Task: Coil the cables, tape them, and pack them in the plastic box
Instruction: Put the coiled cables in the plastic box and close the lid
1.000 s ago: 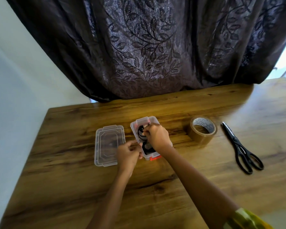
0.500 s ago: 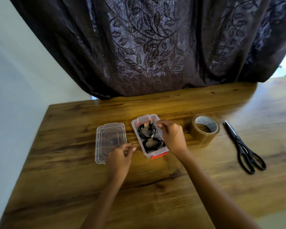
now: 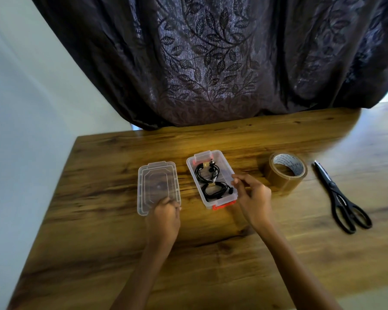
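Observation:
A small clear plastic box (image 3: 226,168) with red clips stands open in the middle of the wooden table. Two coiled black cables lie inside it, one coil (image 3: 206,173) at the far end and one coil (image 3: 215,190) at the near end. The clear lid (image 3: 157,186) lies flat to the left of the box. My left hand (image 3: 166,215) grips the lid's near edge. My right hand (image 3: 251,198) hovers at the box's right wall, fingers loosely curled, holding nothing.
A roll of brown tape (image 3: 286,172) stands right of the box. Black scissors (image 3: 340,199) lie further right. A dark patterned curtain (image 3: 211,59) hangs behind the table's far edge, and a pale wall (image 3: 27,108) borders the left side.
My right hand has come out of the box, leaving both coils inside. My left hand has moved left from the box to the lid's near edge.

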Tool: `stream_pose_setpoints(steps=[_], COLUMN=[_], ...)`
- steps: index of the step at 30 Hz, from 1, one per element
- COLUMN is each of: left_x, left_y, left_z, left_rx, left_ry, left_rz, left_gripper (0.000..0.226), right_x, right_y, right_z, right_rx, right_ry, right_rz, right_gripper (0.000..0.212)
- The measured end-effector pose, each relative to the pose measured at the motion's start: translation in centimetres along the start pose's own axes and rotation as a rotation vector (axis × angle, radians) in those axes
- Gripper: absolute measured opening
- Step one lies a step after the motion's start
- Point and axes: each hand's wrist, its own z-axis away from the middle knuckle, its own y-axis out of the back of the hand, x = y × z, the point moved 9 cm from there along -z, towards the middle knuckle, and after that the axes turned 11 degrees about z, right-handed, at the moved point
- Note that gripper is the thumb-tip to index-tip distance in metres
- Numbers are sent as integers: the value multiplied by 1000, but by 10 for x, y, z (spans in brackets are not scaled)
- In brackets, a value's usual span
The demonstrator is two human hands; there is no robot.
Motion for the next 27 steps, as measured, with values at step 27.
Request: stream_pose_setpoints(steps=[27], left_x=[49], left_y=[6], left_z=[-2], left_rx=[98], left_ry=[641], left_rz=[1841], left_gripper=[15], right_x=[-17], right_y=[-20], right_z=[-33], right_rx=[-251], right_ry=[-299], right_rz=[-382], right_gripper=[11])
